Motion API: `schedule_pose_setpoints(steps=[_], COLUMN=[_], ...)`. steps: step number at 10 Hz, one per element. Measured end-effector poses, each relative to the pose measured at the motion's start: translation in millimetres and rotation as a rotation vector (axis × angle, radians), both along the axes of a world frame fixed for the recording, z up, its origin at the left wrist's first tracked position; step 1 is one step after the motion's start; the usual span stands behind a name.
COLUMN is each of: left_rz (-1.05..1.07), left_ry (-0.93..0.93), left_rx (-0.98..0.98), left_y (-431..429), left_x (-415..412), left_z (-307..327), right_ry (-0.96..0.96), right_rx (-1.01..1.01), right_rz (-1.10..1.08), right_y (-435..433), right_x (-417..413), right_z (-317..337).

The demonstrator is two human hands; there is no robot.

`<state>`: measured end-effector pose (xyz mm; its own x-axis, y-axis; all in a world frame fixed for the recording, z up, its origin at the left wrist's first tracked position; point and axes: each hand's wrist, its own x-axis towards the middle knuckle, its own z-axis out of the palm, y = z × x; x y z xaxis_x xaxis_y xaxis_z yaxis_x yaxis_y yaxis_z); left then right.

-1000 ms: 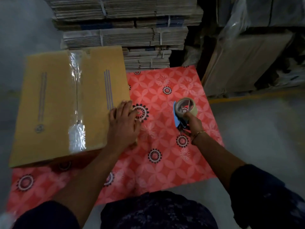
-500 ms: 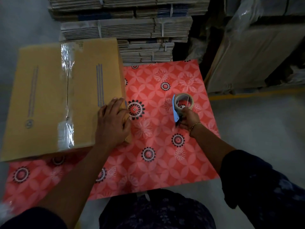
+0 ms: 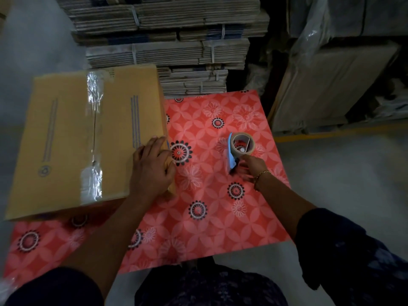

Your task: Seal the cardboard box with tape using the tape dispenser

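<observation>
A closed brown cardboard box [image 3: 64, 138] lies on the left of the table, with a strip of clear tape [image 3: 93, 129] along its centre seam. My left hand [image 3: 152, 171] lies on the box's near right corner, fingers on top and thumb over the side edge. My right hand [image 3: 251, 167], slightly blurred, grips the handle of the tape dispenser [image 3: 240, 144]. The dispenser has a blue blade guard and a roll of tan tape, and it stands on the table well to the right of the box.
The table wears a red flowered cloth [image 3: 209, 228]. Bundled stacks of flattened cardboard [image 3: 167, 40] rise just behind the table. Large wrapped cartons [image 3: 331, 85] lean at the right. Grey floor [image 3: 342, 184] with a yellow line lies to the right.
The dispenser has sunk a little onto the cloth under my right hand. My left hand stays on the box corner, and the box has barely shifted.
</observation>
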<state>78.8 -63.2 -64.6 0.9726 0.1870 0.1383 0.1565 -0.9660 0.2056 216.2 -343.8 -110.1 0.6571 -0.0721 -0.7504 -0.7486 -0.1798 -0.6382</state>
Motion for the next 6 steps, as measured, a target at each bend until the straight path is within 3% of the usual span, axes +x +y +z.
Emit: schedule_pose_setpoints(steps=[1,4,6], left_rz=[-0.007,-0.052,-0.142], left_ry=[0.018,0.136,0.038], left_rx=[-0.002,-0.050,-0.047], left_y=[0,9,40], left_x=[0,1,14], left_z=[2,28,82], right_ry=[-0.038,-0.387,-0.627], right_rx=[-0.025,-0.218,-0.305], right_rz=[0.075,0.314,0.439], right_y=[-6,-16,2], right_x=[-8,-26,-24], right_z=[10,61,123])
